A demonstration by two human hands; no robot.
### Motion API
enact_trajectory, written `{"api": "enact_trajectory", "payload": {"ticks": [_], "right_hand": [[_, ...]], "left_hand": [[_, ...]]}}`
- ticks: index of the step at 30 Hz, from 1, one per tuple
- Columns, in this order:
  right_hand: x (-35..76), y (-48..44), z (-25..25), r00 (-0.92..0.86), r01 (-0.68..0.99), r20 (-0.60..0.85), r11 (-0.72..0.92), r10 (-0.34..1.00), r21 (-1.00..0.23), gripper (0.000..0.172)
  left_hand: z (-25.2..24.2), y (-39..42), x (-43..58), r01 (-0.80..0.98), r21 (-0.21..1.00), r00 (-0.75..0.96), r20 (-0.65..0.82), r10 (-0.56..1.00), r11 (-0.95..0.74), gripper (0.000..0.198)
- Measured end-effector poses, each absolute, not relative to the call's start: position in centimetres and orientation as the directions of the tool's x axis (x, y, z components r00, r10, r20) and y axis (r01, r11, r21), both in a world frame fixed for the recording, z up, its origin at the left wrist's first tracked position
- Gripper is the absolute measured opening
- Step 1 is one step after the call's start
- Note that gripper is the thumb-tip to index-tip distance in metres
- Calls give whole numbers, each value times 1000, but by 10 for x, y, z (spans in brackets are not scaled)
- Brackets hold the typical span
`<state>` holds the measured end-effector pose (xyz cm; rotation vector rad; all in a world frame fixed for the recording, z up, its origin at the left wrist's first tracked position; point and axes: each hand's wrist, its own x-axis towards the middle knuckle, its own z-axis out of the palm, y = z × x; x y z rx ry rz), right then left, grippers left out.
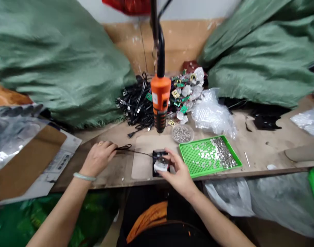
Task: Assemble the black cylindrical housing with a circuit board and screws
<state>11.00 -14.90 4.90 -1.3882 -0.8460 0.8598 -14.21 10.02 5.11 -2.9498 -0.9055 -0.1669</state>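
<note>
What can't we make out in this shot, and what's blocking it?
All in the head view:
1. Black part: its middle, covered by the pale piece and right hand.
2. Cable: the stretch inside the left hand, which hides it.
3. Driver: bit type, too small and blurred.
4. Dish: single pieces' shapes, too small.
5. Red thing: upper part, cut off by the top edge.

Nothing legible: print (pixel 63 161) on the carton (pixel 33 157), label (pixel 155 98) on the orange screwdriver (pixel 160 87), both too blurred.
</note>
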Motion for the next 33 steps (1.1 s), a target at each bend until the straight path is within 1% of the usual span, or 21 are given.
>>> {"api": "enact_trajectory", "payload": {"ticks": [2,4,5,7,10,13,15,18,20,21,23,25,26,27,28,31,33], "right_hand": [[114,-151,44,478,17,-11,-22,878,-1000,73],[115,-153,41,486,52,-12,-43,874,-998,71],[114,-153,40,485,58,-12,-46,875,-997,70],[113,-153,39,472,40,-17,-40,882,-998,67],[109,-151,43,429,-53,-36,-15,903,-998,64],[106,-147,51,324,-215,-81,-10,943,-976,64],[104,-144,57,271,-315,-111,-21,956,-949,65],[98,-136,68,271,-414,-145,-20,952,-910,64],[91,-129,76,266,-449,-142,-8,954,-894,63],[86,-125,79,259,-456,-136,-3,956,-890,63],[76,-119,85,271,-449,-127,9,954,-893,63],[66,-116,88,329,-423,-134,19,935,-906,62],[62,-116,88,360,-408,-143,17,922,-913,61],[60,-118,88,380,-396,-155,9,912,-918,59],[59,-122,88,384,-389,-167,-5,908,-921,57],[63,-137,87,335,-379,-171,-34,927,-925,48],[69,-147,85,318,-319,-149,-42,936,-947,43]], "left_hand": [[44,87,-160,613,46,789,19,614,-789,28],[38,71,-170,636,148,767,-15,641,-758,31],[37,62,-170,629,208,764,11,645,-749,34],[40,41,-161,582,333,749,135,648,-742,36],[54,5,-131,416,539,693,333,639,-732,26],[65,-25,-97,192,751,723,327,609,-632,31],[66,-37,-82,101,837,717,314,622,-538,35],[64,-42,-74,30,906,665,298,685,-423,40],[65,-41,-77,-20,926,628,304,716,-376,43],[67,-41,-79,-44,921,592,336,733,-386,46],[73,-40,-85,-41,866,493,452,744,-499,51],[80,-40,-91,42,780,438,547,713,-625,54],[83,-41,-94,85,755,450,552,702,-650,52],[84,-41,-97,111,759,470,529,707,-642,49],[84,-42,-99,114,791,480,485,731,-600,45],[74,-45,-105,34,929,449,315,836,-368,36],[63,-48,-108,-47,974,417,219,882,-219,36]]}}
